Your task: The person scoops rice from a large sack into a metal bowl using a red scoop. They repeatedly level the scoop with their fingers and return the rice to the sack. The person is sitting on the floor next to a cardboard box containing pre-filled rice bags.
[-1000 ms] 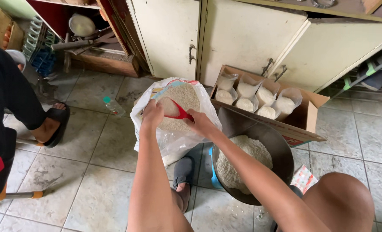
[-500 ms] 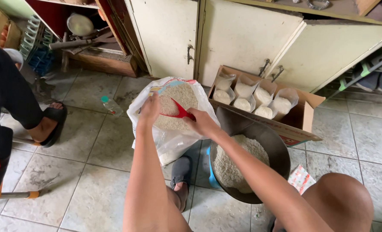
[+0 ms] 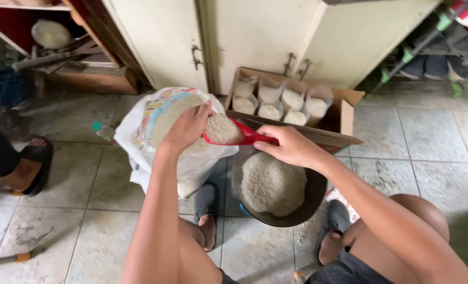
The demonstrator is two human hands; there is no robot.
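Cardboard box (image 3: 344,113) — cabinet doors (image 3: 255,37).

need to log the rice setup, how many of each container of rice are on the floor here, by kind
Small clear bags of rice in the cardboard box: 7
Big white sack of rice, open: 1
Dark round bowl of rice: 1
Red scoop full of rice, handle in the right hand, left hand touching its far end: 1
Total: 10

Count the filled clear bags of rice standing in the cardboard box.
7 bags in the cardboard box: four at the back, three in front. More may be hidden behind the box wall.
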